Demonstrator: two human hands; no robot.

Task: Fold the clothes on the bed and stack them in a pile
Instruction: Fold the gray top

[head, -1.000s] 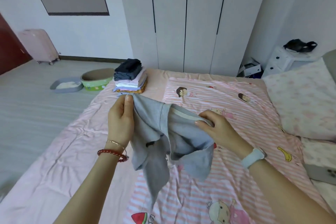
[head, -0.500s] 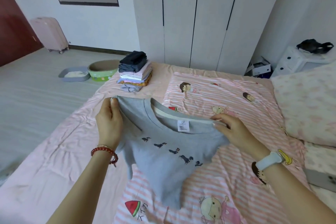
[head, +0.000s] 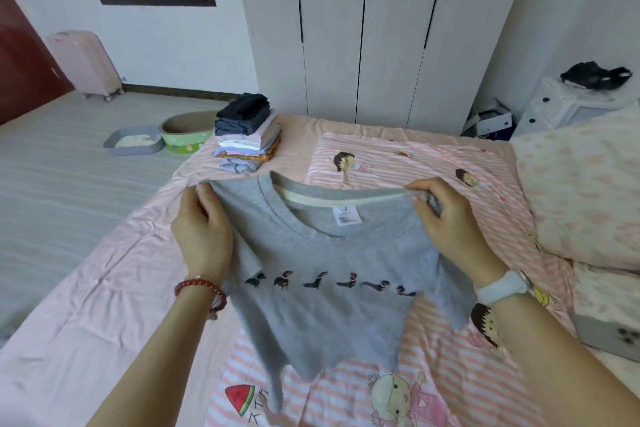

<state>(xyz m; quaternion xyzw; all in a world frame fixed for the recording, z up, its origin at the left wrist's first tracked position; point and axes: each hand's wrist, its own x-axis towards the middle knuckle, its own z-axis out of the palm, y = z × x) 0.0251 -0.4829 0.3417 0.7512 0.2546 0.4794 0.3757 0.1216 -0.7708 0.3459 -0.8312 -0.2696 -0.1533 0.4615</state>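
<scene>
Head view, single frame. Grey T-shirt (head: 332,274) held up above the bed (head: 104,288), front side facing the camera, neckline at top, inner label visible below the collar. A row of small dark dog figures runs across the chest. Lower part of the shirt hangs in uneven points over the striped cartoon quilt (head: 433,374), near the bed's near edge.

Left hand (head: 202,236): fingers curled, pinching the shirt's left shoulder; red bead bracelet at the wrist. Right hand (head: 446,222): fingers curled over the right shoulder seam, gripping the cloth; white wristband on the wrist. Both hands at about equal height, shirt stretched between them.

Stack of folded clothes (head: 247,135) sits at the far left corner of the bed, dark items on top, pale ones below, well apart from the held shirt. Pillow (head: 581,191) lies along the right edge of the bed. Grey phone (head: 609,333) lies by the right edge, below the pillow.

Off the bed: white wardrobe (head: 363,28) beyond the far edge, pink suitcase (head: 86,62) by the far wall, green bowl (head: 185,132) and grey tray (head: 133,144) on the floor at left.
</scene>
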